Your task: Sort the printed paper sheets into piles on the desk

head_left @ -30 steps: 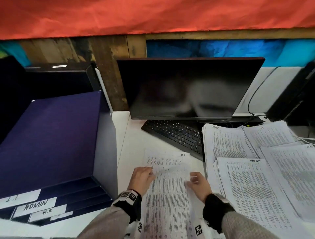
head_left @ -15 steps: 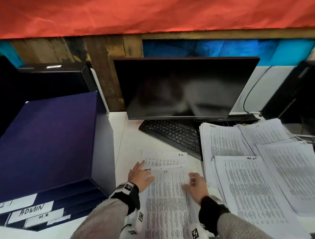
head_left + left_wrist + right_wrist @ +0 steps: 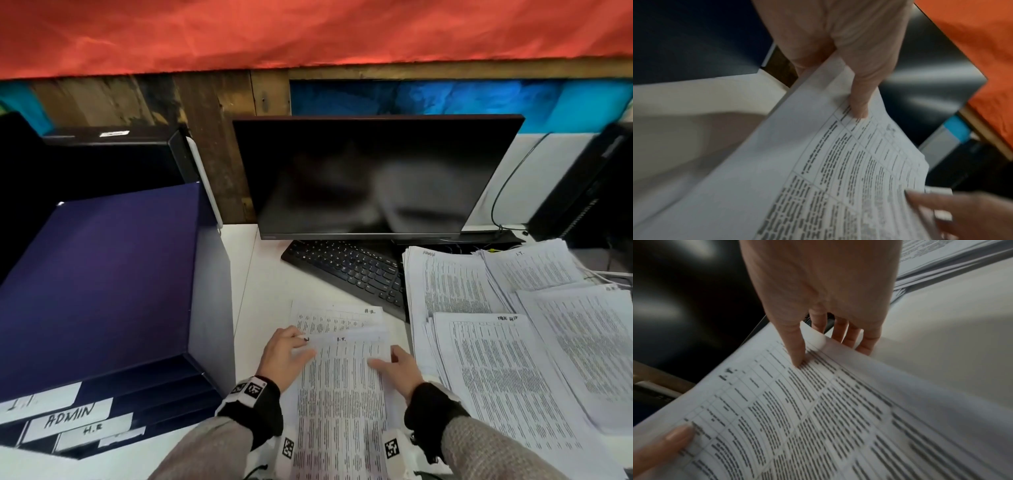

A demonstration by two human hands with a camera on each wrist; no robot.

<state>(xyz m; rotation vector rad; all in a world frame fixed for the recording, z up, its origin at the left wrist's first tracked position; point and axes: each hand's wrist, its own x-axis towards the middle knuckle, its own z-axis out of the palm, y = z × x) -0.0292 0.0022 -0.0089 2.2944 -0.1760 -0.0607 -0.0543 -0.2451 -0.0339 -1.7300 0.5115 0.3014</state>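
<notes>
Nearest, both hands pinch one printed sheet marked I.T. (image 3: 342, 373): the left hand (image 3: 286, 356) at its left edge, the right hand (image 3: 399, 368) at its right, each grip with thumb on top, likely to peel it off the H.R. sheet (image 3: 334, 317) lying beneath on the tabletop (image 3: 267, 284). Farther right, sorted piles (image 3: 513, 325) overlap the keyboard (image 3: 346, 263), the probable destination.

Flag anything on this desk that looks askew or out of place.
The keyboard lies at a slant in front of the monitor, its right end tucked under the paper piles. Those piles are fanned and overlap one another rather than squared. Nothing looks spilled or torn.
</notes>
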